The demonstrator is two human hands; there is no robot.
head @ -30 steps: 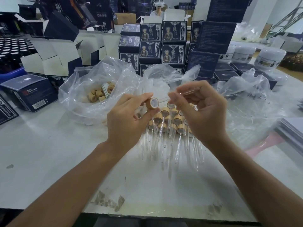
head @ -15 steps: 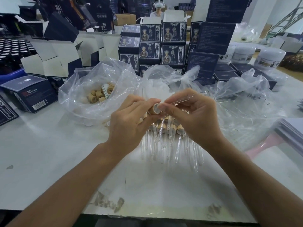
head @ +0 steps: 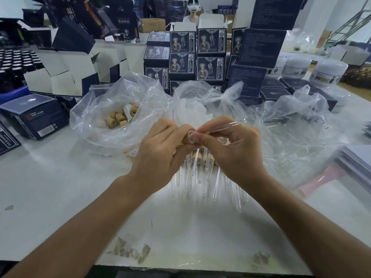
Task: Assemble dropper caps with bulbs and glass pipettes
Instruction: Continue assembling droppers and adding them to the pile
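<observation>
My left hand (head: 160, 151) grips a tan wooden dropper cap (head: 188, 136) between thumb and fingers, its open end facing right. My right hand (head: 232, 145) pinches a clear glass pipette (head: 222, 127) whose near end meets the cap's opening; the tube slants up to the right. Both hands touch above a row of finished droppers (head: 200, 173) lying on the white table (head: 60, 197), caps away from me, glass tips toward me. The bulb is hidden inside the cap and fingers.
A clear bag of loose tan caps (head: 120, 117) sits at the left. More clear bags (head: 291, 125) lie at the centre back and right. Dark blue boxes (head: 208, 57) are stacked behind, white jars (head: 327, 73) at far right, and a masked person (head: 192, 11) sits at the back.
My hands have come together: the right hand has brought the pipette's end from a gap away up to the cap's opening. Both hands sit slightly lower over the finished droppers.
</observation>
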